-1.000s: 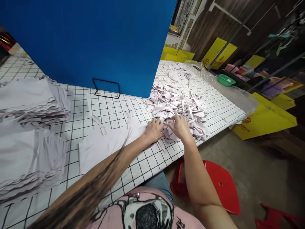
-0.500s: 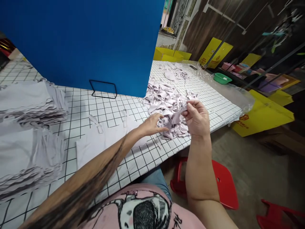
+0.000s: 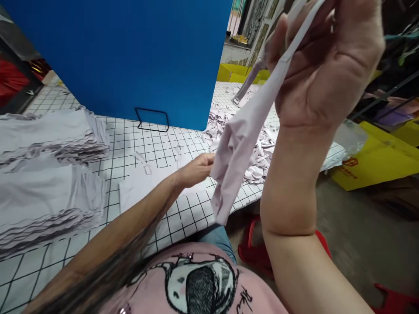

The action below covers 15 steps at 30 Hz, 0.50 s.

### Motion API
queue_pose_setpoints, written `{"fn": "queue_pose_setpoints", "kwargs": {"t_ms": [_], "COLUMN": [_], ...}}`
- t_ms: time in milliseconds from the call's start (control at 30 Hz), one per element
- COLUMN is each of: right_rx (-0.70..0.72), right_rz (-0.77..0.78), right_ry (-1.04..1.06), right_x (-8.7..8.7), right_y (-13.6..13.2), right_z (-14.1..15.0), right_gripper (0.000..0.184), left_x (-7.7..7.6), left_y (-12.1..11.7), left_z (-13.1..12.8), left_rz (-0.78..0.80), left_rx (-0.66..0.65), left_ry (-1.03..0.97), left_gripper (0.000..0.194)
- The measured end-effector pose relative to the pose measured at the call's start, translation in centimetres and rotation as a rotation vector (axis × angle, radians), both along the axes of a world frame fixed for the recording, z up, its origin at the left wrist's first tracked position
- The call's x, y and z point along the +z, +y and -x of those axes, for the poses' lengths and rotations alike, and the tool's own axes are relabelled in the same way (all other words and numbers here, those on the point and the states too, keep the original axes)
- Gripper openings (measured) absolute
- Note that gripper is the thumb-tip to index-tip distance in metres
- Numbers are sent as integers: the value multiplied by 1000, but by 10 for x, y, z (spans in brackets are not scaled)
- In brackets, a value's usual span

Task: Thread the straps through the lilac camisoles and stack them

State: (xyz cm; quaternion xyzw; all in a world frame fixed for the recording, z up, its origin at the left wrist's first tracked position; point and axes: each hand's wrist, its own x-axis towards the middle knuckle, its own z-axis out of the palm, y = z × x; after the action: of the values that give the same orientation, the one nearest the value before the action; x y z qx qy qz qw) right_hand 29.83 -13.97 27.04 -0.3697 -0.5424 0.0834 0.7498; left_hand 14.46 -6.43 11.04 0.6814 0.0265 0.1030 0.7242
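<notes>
A pale lilac camisole [image 3: 242, 139] with thin straps hangs stretched down from my raised right hand [image 3: 330, 74], whose fingers are closed on its strap end. A loose strap with a small slider dangles beside it. My left hand [image 3: 196, 169] is at the camisole's lower left edge, its fingers closed together there, the tips partly hidden by cloth. Behind the hanging camisole is a crumpled heap of the same lilac garments [image 3: 262, 152]. To the left, another camisole [image 3: 131, 189] lies flat on the grid-patterned table [image 3: 190, 218], its straps pointing away from me.
Two neat stacks, a back stack [image 3: 46, 131] and a front stack [image 3: 39, 192], lie at the left. A large blue panel [image 3: 124, 56] stands across the table on a black wire foot [image 3: 152, 120]. Red stools [image 3: 255, 253] and a yellow box [image 3: 369, 157] are at the right.
My right hand has lifted a camisole out of the heap and raised it high toward me. My left hand has moved slightly left and closed at the camisole's edge.
</notes>
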Motion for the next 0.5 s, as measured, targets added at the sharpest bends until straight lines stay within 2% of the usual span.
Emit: {"fn": "queue_pose_setpoints", "kwargs": {"t_ms": [67,100,167,200,233,300,367,433,500], "right_rx": [-35,-52,-117,-182,-273,-346,-430,-400,-306], "right_rz": [33,75,200,315,458,611,749,820,846], "right_ry": [27,71,214,280,289,216,-22,-262,-466], "right_x": [-17,-30,-68,-91,-115,-162,-200,-223,-232], "right_y": [9,12,16,17,17,15,13,12,16], "right_z": [-17,-26,-41,-45,-47,-44,-34,-20,-7], "right_gripper": [17,14,7,5,3,9,11,17,21], "left_x": [-1,-5,-20,-30,-42,-64,-80,-89,-93], "left_y": [10,18,35,43,50,58,56,47,36], "left_z": [29,43,69,81,92,109,119,125,128], "left_rz": [96,135,175,151,88,-144,-407,-597,-730], "left_rx": [114,195,338,404,478,657,800,832,800], "left_ry": [61,101,200,262,333,499,638,726,763], "left_gripper": [38,39,42,43,43,45,50,59,62]}}
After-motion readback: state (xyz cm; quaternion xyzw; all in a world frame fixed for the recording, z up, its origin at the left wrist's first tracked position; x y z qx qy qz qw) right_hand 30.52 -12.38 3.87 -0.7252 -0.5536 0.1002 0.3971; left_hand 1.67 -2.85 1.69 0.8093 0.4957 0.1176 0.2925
